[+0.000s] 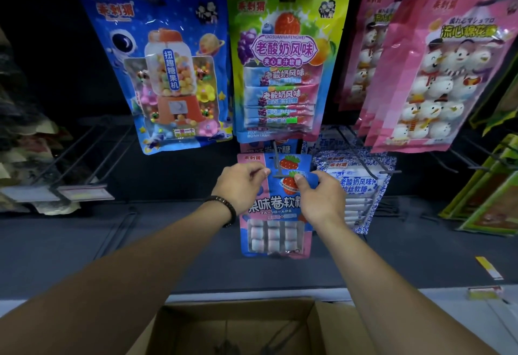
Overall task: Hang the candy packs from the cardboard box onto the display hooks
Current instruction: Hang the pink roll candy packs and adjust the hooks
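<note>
2 hands are set on 1 candy pack, both at its top edge. The left hand is pinched on that edge just left of the display hook. The right hand is pinched on it just right of the hook, thumb and forefinger closed on the film. The header is thus held flat and level, presumably so its hole can be run onto the wire; whether it is threaded cannot be told.

The pack is held upright at the hook's tip, and its window of rolled sweets hangs below the hook. Behind the hook, 1 similar pack is seen already hung. Right of the hook, blue-and-white packs are hung on a neighbouring wire. Well below the hook, the cardboard box stands open. Its inside is dark and no contents can be made out.
</note>
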Available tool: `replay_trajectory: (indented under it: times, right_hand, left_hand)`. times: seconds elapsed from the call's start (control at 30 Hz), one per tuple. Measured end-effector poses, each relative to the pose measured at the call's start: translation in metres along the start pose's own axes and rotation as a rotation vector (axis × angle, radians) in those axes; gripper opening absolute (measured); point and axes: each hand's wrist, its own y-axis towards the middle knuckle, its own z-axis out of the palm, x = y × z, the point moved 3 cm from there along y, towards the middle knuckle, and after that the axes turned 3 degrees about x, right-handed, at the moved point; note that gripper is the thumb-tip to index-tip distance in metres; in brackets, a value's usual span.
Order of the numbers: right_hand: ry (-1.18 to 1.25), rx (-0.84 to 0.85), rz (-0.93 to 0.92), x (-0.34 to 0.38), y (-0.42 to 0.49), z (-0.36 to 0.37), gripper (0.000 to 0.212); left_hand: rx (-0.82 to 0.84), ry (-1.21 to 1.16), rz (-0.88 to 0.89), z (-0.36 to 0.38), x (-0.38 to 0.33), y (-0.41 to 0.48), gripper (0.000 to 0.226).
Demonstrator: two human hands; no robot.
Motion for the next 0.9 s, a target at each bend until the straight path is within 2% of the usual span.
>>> replay_trajectory:
  times: [0.13, 0.23, 0.3, 0.4, 0.53, 0.6, 0.67, 0.73, 0.8, 0.83, 0.9]
  right_hand:
    - [-0.026, -0.088, -0.031, 0.005, -0.011, 0.007, 0.034]
    - [-0.11, -0.069, -0.038, 0.001, -0.022, 0.012, 0.057]
    - [-0.192, -0.038, -0.052, -0.002, -0.028, 0.017, 0.069]
    - [-0.255, 0.064, -0.092, -0.008, -0.036, 0.027, 0.066]
    - [-0.394, 0.161, -0.179, -0.014, -0.043, 0.033, 0.069]
    - [-0.488, 0.207, -0.235, -0.019, -0.048, 0.035, 0.074]
    - [-0.624, 0.252, -0.289, -0.027, -0.053, 0.037, 0.083]
    - [-0.765, 0.299, -0.318, -0.037, -0.057, 0.042, 0.094]
    - [-0.853, 0.345, -0.314, -0.045, -0.059, 0.05, 0.105]
    - [-0.872, 0.358, -0.311, -0.048, -0.058, 0.054, 0.108]
    - [-0.874, 0.363, -0.305, -0.051, -0.052, 0.062, 0.111]
  left_hand:
    - [-0.082, 0.038, -0.067, 0.005, -0.001, 0.015, 0.023]
    - [-0.144, 0.033, -0.097, 0.009, 0.001, 0.02, 0.025]
    - [-0.149, 0.023, -0.101, 0.01, 0.002, 0.024, 0.025]
    - [-0.148, 0.028, -0.103, 0.012, 0.001, 0.03, 0.025]
    - [-0.258, 0.013, -0.058, 0.012, 0.007, 0.023, 0.025]
    - [-0.286, -0.031, -0.066, 0.022, 0.021, 0.0, 0.048]
    - [-0.276, 0.086, -0.076, 0.04, 0.045, -0.029, 0.076]
    - [-0.138, 0.349, -0.055, 0.059, 0.066, -0.053, 0.096]
    - [0.074, 0.57, -0.04, 0.075, 0.083, -0.065, 0.11]
    - [0.128, 0.623, -0.027, 0.079, 0.087, -0.066, 0.115]
    - [0.134, 0.633, -0.011, 0.084, 0.089, -0.059, 0.119]
